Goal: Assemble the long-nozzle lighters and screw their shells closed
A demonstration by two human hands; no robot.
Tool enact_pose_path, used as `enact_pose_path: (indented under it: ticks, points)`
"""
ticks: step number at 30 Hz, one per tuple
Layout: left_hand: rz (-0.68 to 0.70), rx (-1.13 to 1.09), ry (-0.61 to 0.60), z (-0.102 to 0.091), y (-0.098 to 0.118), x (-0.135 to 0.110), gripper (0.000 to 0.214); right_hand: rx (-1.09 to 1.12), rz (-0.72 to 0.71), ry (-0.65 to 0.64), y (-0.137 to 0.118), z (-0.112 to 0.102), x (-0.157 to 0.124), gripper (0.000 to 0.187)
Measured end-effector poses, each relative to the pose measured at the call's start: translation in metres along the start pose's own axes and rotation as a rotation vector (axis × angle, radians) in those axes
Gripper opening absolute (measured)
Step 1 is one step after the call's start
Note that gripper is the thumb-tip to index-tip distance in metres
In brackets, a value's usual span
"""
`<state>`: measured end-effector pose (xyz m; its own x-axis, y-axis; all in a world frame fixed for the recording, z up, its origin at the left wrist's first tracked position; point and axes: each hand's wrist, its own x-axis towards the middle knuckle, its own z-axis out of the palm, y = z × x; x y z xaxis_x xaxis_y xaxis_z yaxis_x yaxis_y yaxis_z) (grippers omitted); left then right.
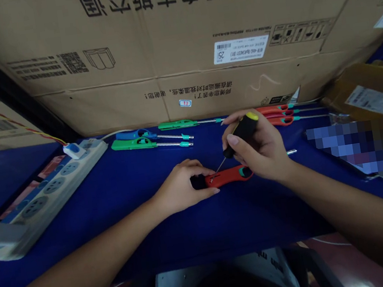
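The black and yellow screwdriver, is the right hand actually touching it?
Touching. The head view shows the right hand closed around the screwdriver, with the thumb lying against its dark handle and no gap between.

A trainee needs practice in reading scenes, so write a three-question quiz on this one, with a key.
1. True or false: the right hand grips the screwdriver.
2. What colour is the lighter in the left hand? A. blue; B. red; C. green.
3. Fill in: the power strip lies toward the picture's ____ edge.

Key: 1. True. 2. B, red. 3. left.
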<state>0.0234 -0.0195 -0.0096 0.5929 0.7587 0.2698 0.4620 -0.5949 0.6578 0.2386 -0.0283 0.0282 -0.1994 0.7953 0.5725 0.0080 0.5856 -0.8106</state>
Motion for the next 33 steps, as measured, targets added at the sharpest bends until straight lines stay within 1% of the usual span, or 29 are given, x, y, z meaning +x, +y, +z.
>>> enact_pose_path:
  ticks: [6,11,18,22,25,27,28,33]
  points:
    - [0.006,-0.007,0.0,0.0023,-0.0018,-0.0003,0.032,-0.14,-0.092,-0.055,0.0011,-0.0008,-0.0013,0.025]
    - [0.01,-0.009,0.001,0.0029,-0.0019,0.0002,0.033,-0.196,-0.101,-0.079,0.0032,-0.0015,-0.0028,0.027]
    - [0.012,-0.018,0.005,0.002,-0.001,-0.0006,0.033,-0.161,-0.155,-0.04,-0.0032,-0.002,-0.0009,0.024]
    - [0.019,-0.02,0.012,0.0038,-0.0021,-0.0007,0.033,-0.17,-0.207,-0.073,-0.0027,-0.0024,-0.0009,0.027]
    - [0.019,-0.074,0.042,0.0046,-0.0023,-0.0007,0.04,-0.172,-0.269,-0.086,-0.0005,-0.0024,-0.0014,0.031]
    - [0.008,-0.139,0.075,0.0039,-0.0017,-0.0001,0.04,-0.172,-0.289,-0.06,-0.0001,-0.0024,-0.0012,0.03]
    - [0.002,-0.168,0.089,0.0031,-0.0015,0.0003,0.037,-0.165,-0.294,-0.037,-0.0003,-0.0024,-0.0008,0.03]
    - [-0.007,-0.256,0.114,-0.0006,-0.0032,0.0029,0.014,-0.065,-0.282,0.087,-0.0035,-0.0016,0.0029,0.021]
